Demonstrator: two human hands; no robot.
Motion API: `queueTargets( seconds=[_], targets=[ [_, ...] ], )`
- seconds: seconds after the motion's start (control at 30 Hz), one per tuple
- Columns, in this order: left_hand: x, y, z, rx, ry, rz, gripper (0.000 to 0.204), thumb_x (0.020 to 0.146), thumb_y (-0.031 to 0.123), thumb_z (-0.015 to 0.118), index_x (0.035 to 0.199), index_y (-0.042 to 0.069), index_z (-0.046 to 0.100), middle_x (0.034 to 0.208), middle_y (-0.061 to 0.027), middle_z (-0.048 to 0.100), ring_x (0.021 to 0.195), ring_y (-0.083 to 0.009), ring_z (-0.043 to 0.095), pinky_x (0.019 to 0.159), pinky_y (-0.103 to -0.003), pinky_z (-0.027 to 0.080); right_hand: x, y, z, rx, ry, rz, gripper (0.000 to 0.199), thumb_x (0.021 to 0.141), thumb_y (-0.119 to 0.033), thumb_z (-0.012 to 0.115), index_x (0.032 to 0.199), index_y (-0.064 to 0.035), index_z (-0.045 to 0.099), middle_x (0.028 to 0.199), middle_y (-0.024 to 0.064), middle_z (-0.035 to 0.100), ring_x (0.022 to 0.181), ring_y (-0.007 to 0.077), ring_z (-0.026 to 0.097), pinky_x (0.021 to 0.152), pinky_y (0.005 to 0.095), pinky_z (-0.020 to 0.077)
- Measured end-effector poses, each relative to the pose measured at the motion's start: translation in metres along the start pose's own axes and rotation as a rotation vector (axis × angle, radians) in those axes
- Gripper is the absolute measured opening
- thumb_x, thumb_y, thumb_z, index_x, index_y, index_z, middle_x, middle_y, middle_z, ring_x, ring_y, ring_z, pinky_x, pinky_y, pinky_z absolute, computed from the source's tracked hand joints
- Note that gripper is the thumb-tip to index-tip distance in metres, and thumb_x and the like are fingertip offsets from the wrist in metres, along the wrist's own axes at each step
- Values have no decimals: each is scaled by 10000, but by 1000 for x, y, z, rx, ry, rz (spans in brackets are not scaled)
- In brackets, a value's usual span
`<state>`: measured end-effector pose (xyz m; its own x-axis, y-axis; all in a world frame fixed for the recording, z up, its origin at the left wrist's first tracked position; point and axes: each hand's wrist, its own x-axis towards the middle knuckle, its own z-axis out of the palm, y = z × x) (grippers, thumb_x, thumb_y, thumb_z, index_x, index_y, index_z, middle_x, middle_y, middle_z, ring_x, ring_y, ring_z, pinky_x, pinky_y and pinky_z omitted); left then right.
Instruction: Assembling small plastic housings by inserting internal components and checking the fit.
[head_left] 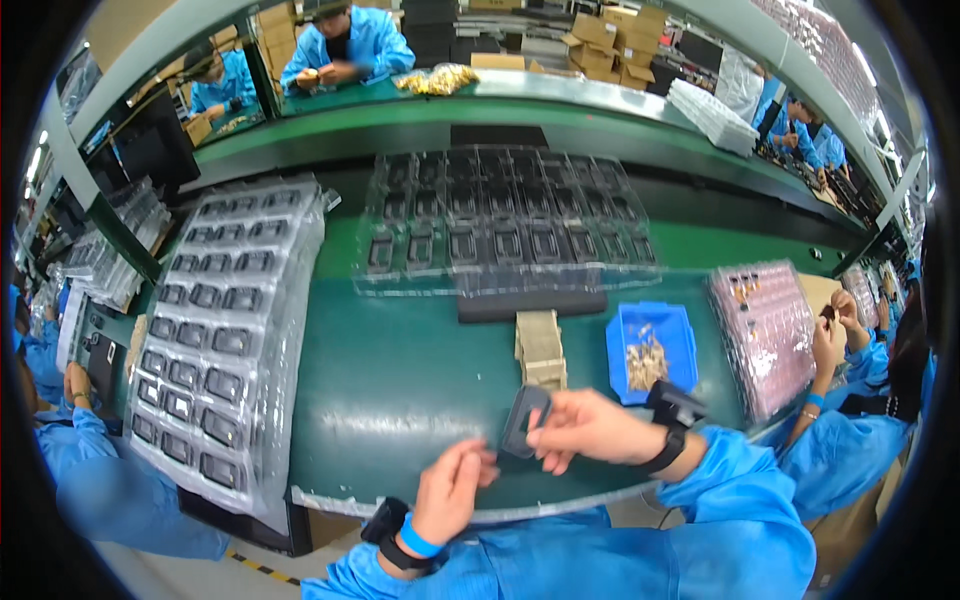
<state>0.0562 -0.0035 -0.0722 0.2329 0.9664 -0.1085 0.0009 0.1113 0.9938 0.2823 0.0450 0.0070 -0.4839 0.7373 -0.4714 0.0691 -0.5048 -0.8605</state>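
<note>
A factory assembly line: green conveyor bench [400, 370], stacked part trays [215, 330], blue-coated workers [345, 45].

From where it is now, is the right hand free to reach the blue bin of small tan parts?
Probably not freely: the right hand is holding a dark frame part. The blue bin lies just beyond it, nothing between.

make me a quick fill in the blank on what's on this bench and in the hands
1. The right hand holds a small dark ____ part.
2. The small bin of tan bits is ____ in colour.
3. The left hand is ____, holding nothing.
4. The clear tray of dark parts lies to the person's ____.

Missing words: plastic; blue; empty; left
</note>
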Motion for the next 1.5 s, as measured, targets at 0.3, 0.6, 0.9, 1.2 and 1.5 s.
queueTargets(
  seconds=[0.3, 0.6, 0.9, 1.2, 1.5],
  targets=[
    [12, -12, 8, 221, 159, 68, 93, 930, 37, 588, 980, -15, 646, 827, -48, 660, 773, -146, 617, 707, -292, 509, 5, 62, 4, -32, 201, -129, 194, 974, -209, 588, 1008, -19, 606, 872, 48, 662, 684, 95, 639, 609, 248, 547],
    [16, -7, 31, 816, 181, 491, 90, 830, 15, 634, 910, 24, 672, 847, -120, 635, 817, -322, 577, 747, -386, 460, 27, 70, -18, -1061, 763, -550, 90, 862, -112, 637, 943, -84, 609, 930, 119, 546, 793, 350, 615, 677, 449, 519],
    [32, 5, 32, 767, 148, 507, 175, 815, 21, 668, 988, 1, 650, 942, -151, 602, 835, -303, 589, 732, -378, 481, 28, 76, -23, -1094, 713, -576, 100, 859, -88, 637, 926, -74, 564, 933, 110, 508, 853, 346, 582, 673, 449, 492],
    [77, 17, 59, 795, 132, 369, 142, 806, 111, 721, 824, -6, 643, 745, -117, 611, 663, -262, 608, 590, -357, 479, 27, 76, -23, -1137, 676, -539, 160, 828, -42, 569, 986, -54, 551, 973, 135, 508, 925, 334, 593, 716, 441, 523],
    [80, 15, 56, 451, 95, 204, 116, 875, 84, 693, 893, -30, 677, 741, -12, 589, 587, -36, 512, 532, -209, 412, 22, 74, -22, -890, 749, -666, 127, 859, -111, 639, 951, -47, 580, 907, 113, 504, 805, 314, 603, 645, 423, 516]
  ],
)
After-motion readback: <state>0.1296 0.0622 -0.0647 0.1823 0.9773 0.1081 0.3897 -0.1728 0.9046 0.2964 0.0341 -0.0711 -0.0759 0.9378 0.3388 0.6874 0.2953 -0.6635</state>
